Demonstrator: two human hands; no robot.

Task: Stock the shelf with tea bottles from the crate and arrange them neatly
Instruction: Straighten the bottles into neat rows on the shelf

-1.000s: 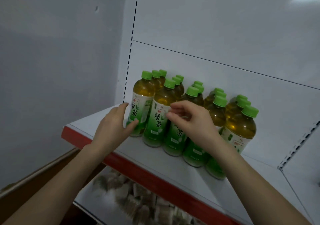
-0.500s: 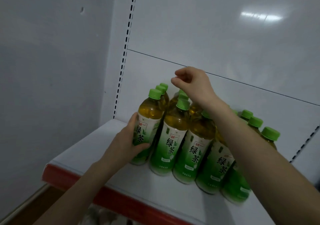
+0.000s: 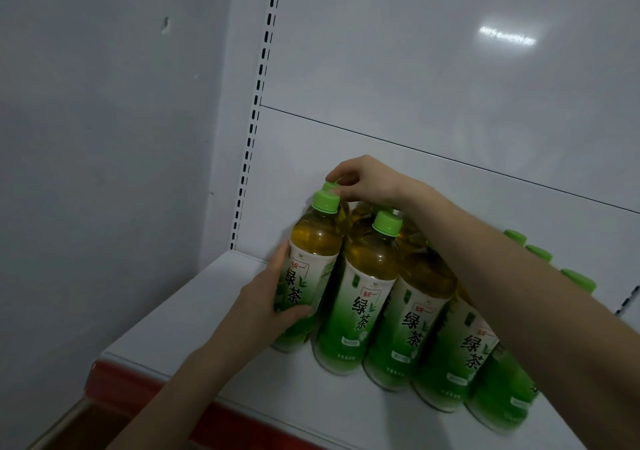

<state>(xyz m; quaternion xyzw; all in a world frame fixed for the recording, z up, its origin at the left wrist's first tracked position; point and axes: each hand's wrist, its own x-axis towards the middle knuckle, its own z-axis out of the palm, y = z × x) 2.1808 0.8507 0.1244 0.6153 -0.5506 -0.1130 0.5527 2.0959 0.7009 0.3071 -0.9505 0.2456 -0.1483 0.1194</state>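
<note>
Grey wall (image 3: 97,138) at left w/ small dent (image 3: 166,25); light glare (image 3: 507,35) top right on white back panel (image 3: 415,68).

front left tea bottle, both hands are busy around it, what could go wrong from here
1. The left hand grips only the label of the front left bottle, which leans against its neighbour; a hard push could topple the tightly packed row.
2. The right hand pinches a cap in the row behind, and its forearm crosses over other caps and could knock them.
3. The front bottles stand not far from the red shelf edge, so a tipped one may fall off.

Dim, glare on back panel (image 3: 507,35), edges blurred
</note>
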